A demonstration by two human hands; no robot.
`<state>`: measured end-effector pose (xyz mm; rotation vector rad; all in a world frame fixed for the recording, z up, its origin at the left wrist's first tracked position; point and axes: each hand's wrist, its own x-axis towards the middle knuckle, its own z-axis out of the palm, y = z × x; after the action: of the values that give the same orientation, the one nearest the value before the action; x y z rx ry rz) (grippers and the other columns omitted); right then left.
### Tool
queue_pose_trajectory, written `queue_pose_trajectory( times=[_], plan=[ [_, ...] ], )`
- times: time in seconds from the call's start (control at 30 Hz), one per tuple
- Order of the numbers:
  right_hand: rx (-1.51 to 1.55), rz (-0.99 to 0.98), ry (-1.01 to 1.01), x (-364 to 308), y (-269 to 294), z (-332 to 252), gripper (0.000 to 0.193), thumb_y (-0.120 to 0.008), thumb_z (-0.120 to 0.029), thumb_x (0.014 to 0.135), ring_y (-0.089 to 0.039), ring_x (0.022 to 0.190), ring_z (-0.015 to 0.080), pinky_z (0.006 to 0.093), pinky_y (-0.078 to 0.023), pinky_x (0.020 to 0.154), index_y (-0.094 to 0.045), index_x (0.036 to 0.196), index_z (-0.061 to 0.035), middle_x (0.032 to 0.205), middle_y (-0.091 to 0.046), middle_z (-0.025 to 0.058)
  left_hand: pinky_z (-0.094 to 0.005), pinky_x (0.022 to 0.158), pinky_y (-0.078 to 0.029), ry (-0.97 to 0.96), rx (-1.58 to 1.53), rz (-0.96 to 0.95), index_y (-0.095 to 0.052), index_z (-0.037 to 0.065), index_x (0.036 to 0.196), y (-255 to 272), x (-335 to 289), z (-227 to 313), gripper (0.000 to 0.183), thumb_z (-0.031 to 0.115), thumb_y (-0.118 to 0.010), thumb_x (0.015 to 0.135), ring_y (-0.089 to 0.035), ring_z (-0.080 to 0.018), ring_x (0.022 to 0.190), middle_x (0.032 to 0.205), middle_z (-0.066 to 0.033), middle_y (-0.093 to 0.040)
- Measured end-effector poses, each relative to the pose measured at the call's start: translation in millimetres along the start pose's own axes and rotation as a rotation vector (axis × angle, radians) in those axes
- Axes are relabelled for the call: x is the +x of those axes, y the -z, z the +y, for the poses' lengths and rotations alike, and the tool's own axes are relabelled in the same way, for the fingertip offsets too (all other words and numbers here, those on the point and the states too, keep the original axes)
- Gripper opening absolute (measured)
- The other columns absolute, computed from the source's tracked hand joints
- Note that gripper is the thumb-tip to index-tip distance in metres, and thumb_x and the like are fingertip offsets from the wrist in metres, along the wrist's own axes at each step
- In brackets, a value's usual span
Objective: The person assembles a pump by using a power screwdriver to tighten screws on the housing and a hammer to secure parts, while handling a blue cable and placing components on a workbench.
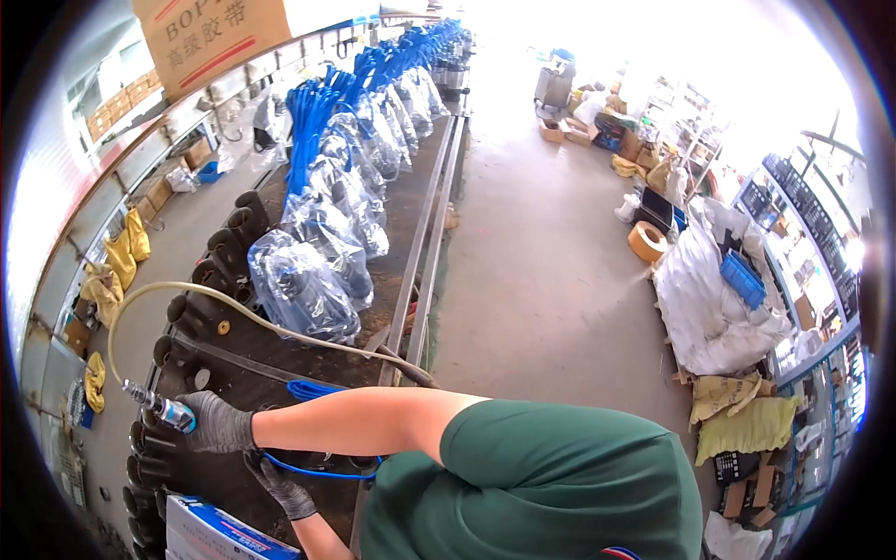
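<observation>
In the head view, we see the right hand (217, 421) (gloved in grey) wrapped around a silver-and-blue tool (161, 405), whose pale hose (201, 288) curves past that hand. Just beside it is the left hand (283, 487), partly hidden; we cannot tell whether it pinches anything. Near the left hand, a white-and-blue box (213, 534) sits on the dark surface (213, 469).

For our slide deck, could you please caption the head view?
A gloved right hand grips a hose-fed tool near bagged units with blue cables.
</observation>
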<state>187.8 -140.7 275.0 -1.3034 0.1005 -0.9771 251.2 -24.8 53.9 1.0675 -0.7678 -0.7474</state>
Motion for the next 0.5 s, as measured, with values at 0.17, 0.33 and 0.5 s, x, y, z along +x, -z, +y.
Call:
queue_pose_trajectory(
  times=[0.17,0.33,0.5],
  plan=[
    [-0.250,0.104,0.034,-6,6,-5,0.031,-0.072,0.005,0.069,-0.069,0.087,0.0192,0.0343,-0.054,0.075,-0.068,0.098,-0.0018,0.090,-0.073,0.0117,-0.0434,0.118,-0.032,0.024,-0.034,-0.003,-0.035,0.002,0.153,-24,-8,13,0.071,0.040,-0.061,0.099,-0.043,-0.0274,0.138,0.154,-0.0138,-0.040],
    [-0.149,0.010,0.125,0,-12,-30,0.021,-0.078,-0.001,0.077,-0.062,0.083,0.0089,0.0308,-0.054,0.073,-0.066,0.094,-0.0032,0.084,-0.068,0.0038,-0.0450,0.118,-0.033,-0.104,0.177,0.007,-0.038,0.002,0.150,-11,-5,10,0.070,0.043,-0.061,0.098,-0.042,-0.0280,0.137,0.152,-0.0145,-0.041],
    [-0.182,-0.042,0.228,-23,34,-114,0.039,-0.083,-0.004,0.071,-0.063,0.085,0.0102,0.0311,-0.054,0.074,-0.068,0.106,-0.0091,0.092,-0.068,-0.0009,-0.0421,0.108,-0.044,-0.165,0.214,-0.074,-0.049,0.001,0.139,-56,-7,61,0.062,0.041,-0.065,0.094,-0.054,-0.0244,0.124,0.133,-0.0104,-0.056]
  ],
)
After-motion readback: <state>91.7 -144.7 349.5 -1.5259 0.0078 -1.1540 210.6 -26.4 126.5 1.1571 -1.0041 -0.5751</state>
